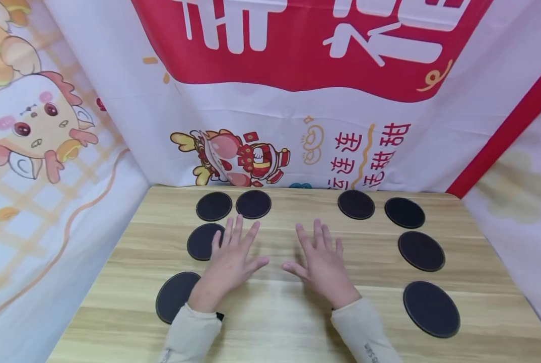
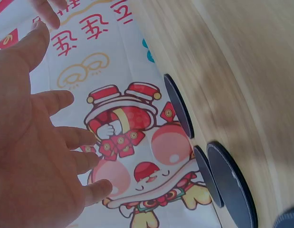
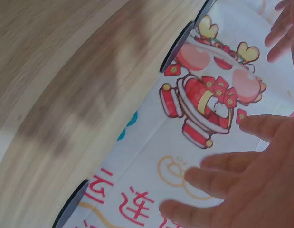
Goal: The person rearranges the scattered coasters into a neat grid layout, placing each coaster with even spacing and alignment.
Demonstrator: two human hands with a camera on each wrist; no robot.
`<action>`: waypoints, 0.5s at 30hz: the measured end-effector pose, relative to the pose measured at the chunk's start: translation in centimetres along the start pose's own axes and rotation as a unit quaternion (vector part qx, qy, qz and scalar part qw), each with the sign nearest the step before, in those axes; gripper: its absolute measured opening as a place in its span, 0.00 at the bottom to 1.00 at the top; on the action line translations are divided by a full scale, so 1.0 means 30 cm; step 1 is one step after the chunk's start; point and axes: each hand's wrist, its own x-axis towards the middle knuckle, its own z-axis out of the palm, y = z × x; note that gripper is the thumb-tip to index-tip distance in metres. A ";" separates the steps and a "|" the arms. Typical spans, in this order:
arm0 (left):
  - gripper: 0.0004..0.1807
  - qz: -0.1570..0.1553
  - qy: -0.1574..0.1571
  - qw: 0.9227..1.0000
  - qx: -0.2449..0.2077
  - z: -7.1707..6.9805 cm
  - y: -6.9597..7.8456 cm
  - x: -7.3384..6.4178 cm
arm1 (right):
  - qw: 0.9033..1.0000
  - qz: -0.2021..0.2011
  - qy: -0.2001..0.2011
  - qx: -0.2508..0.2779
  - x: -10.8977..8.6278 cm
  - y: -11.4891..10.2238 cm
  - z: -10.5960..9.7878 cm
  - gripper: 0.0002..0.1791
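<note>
While my left hand [image 1: 231, 259] and right hand [image 1: 322, 264] hover mid-frame, fingers spread and holding nothing, four black discs [image 1: 253, 204] lie at left and four at right on the table [image 1: 279, 327], so handling seems either unstarted or finished.

A pale wooden table [image 1: 275, 322] with streaked grain meets a white cloth [image 1: 293, 121] along its far edge, printed with a red panel [image 1: 297, 70]. A checked cartoon cloth [image 1: 35, 217] hangs beyond the left edge; a red stripe [image 1: 511, 129] descends to the far right corner. Soft light falls on the wood.
</note>
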 end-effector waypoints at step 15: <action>0.47 -0.008 0.046 0.999 0.020 -0.029 -0.106 -0.105 | 0.998 -0.043 -0.038 0.018 0.018 -0.094 0.037 0.54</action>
